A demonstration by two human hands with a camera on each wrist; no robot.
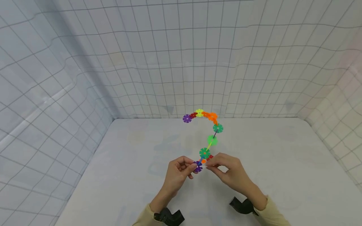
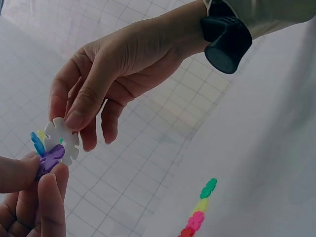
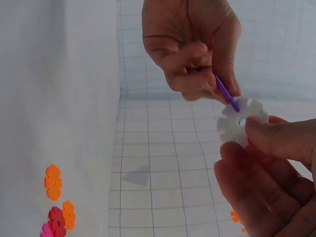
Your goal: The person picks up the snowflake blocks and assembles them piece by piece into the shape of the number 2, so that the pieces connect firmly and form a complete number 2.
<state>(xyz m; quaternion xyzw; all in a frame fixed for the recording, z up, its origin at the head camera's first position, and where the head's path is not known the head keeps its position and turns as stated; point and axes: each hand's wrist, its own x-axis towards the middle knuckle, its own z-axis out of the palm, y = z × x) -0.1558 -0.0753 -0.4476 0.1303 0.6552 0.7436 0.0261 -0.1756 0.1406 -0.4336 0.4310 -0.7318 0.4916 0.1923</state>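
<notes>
Both hands meet at the near end of a curved chain of flower-shaped plastic discs, in the head view. My left hand (image 1: 178, 175) pinches a purple snowflake disc (image 1: 198, 166) between thumb and fingers. My right hand (image 1: 230, 171) pinches a white snowflake disc (image 2: 60, 137) by its edge. At the white disc's notched rim, the purple disc (image 3: 227, 94) stands edge-on, crossing it. From the purple disc, a blue disc (image 1: 201, 160) leads to a teal disc (image 1: 205, 153), and the chain bends round to another purple disc (image 1: 187, 118) at its far end.
Red (image 1: 210, 157) and orange (image 1: 203, 161) discs show close behind the hands. In the right wrist view, orange (image 3: 53, 182), red (image 3: 58, 221) and pink discs lie on the white table (image 1: 127, 188). White grid-lined sheeting (image 1: 175, 56) encloses the back and sides.
</notes>
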